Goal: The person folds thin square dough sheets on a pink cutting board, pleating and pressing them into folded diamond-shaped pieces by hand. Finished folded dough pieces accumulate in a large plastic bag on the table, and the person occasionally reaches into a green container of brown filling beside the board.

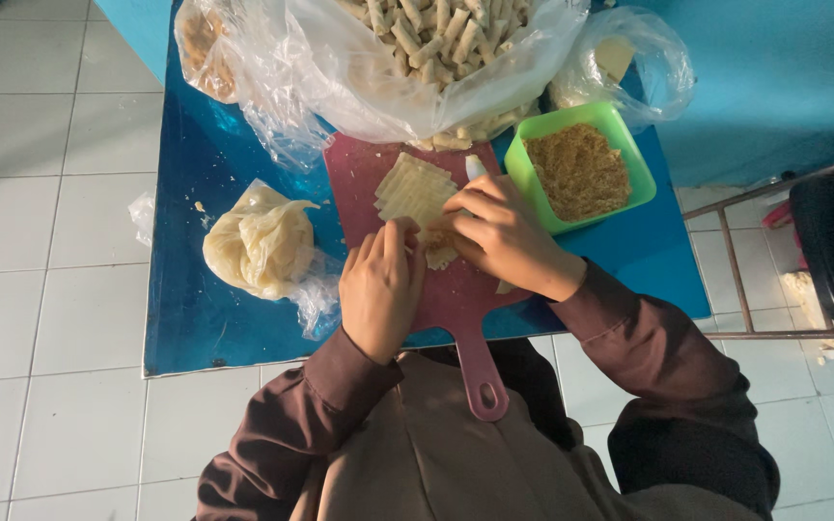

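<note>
Hands meet over a dark red cutting board (456,289) on the blue counter (205,318). The left hand (380,287) and right hand (502,236) both curl their fingers around one pale square wrapper (439,246), pinching it between them just below a fanned stack of wrappers (415,190). Whether filling already lies inside is hidden by the fingers. Doing this well seems to call for a light, even pinch along the whole edge, keeping the sheet flat on the board so it does not tear. A green tub of brown crumbly filling (581,172) sits just beside the right hand. A bag of finished rolls (436,39) lies at the counter's far edge, and a bag of pale dough sheets (261,241) lies to the left.
</note>
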Motion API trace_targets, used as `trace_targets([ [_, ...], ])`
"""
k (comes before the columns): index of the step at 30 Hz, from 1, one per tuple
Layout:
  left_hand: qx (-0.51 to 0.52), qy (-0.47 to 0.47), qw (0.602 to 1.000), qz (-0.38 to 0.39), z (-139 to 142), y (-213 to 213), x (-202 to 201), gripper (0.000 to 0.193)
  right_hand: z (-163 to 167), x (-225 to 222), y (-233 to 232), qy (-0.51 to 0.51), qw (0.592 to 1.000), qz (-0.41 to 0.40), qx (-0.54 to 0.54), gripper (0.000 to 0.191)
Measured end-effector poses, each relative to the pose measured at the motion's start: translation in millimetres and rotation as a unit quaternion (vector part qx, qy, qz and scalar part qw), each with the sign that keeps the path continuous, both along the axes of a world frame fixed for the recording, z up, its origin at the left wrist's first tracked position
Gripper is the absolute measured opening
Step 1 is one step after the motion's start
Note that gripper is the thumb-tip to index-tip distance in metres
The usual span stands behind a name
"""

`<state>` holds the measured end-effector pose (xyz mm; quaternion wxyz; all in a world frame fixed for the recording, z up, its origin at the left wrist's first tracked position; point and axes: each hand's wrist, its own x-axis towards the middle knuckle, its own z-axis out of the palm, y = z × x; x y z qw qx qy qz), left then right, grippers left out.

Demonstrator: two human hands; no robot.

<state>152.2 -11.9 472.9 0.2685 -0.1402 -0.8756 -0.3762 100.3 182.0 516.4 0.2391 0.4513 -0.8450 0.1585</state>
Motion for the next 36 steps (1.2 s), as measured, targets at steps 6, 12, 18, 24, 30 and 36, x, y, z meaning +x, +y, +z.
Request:
trace_targets([
  [6, 0.002, 0.013, 1.0, -0.027, 2, 5, -4, 0.019, 2, 13, 0, -0.045, 0.992, -0.115, 0.019, 0.018],
  [12, -0.019, 0.0, 0.997, -0.074, 1, 1, 3, 0.021, -1, 20, 10, -0.141, 0.974, -0.179, -0.009, 0.011],
  [18, -0.065, 0.008, 0.991, -0.12, -5, -6, 4, 0.039, -8, 21, 10, -0.168, 0.965, -0.201, -0.019, 0.017],
  [24, -0.151, 0.076, 0.981, -0.098, -8, -12, 11, 0.051, -5, 19, 7, -0.186, 0.964, -0.182, -0.044, 0.019],
  [30, -0.145, 0.068, 0.98, -0.116, -6, -15, 11, 0.053, 1, 21, 3, -0.184, 0.967, -0.163, -0.06, 0.018],
  [36, -0.126, 0.067, 0.981, -0.133, -7, -16, 11, 0.049, -6, 20, -7, -0.239, 0.959, -0.055, -0.141, 0.018],
])
